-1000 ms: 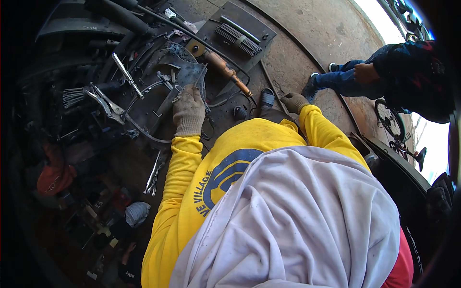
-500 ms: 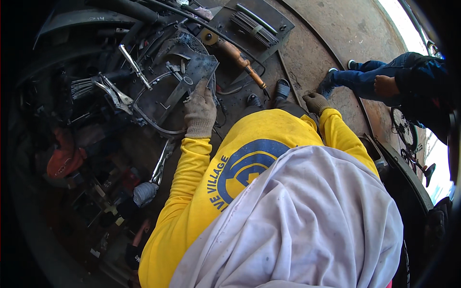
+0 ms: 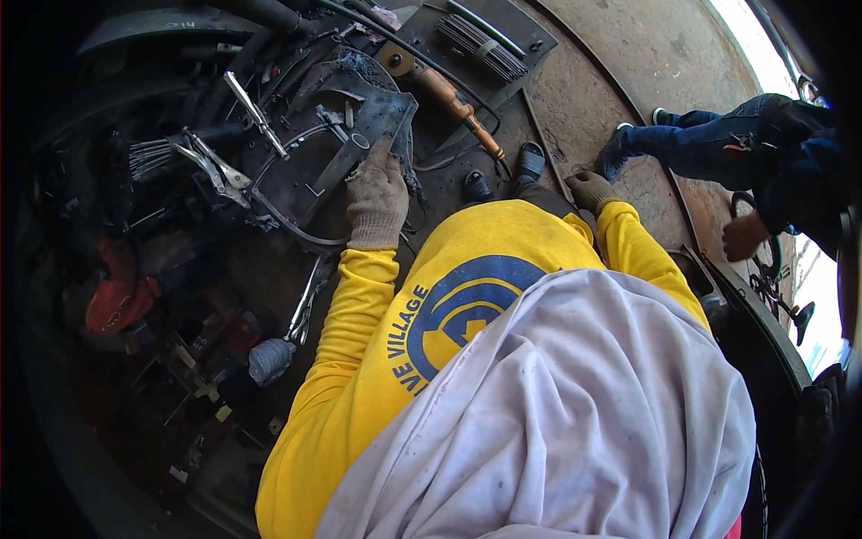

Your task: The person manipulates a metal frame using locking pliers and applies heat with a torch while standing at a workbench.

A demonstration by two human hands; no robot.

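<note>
My left hand, in a grey knit work glove, is at the near edge of a dark metal plate, its fingers closed on the edge; the underside of the grip is hidden. Beside it lie a small ring and an L-shaped metal bit. A curved metal strip runs left of the hand, with locking pliers clamped near it. My right hand, gloved too, rests by my right knee with loosely bent fingers and nothing visible in it.
An angle grinder with an orange body lies beyond the plate, near a bundle of thin rods. More locking pliers and a bundle of rods are at left. A person in jeans stands at right, near a bicycle.
My left hand stays at the plate, and my right hand stays by the knee. The view has shifted slightly. At right, the other person's hand has dropped lower.
</note>
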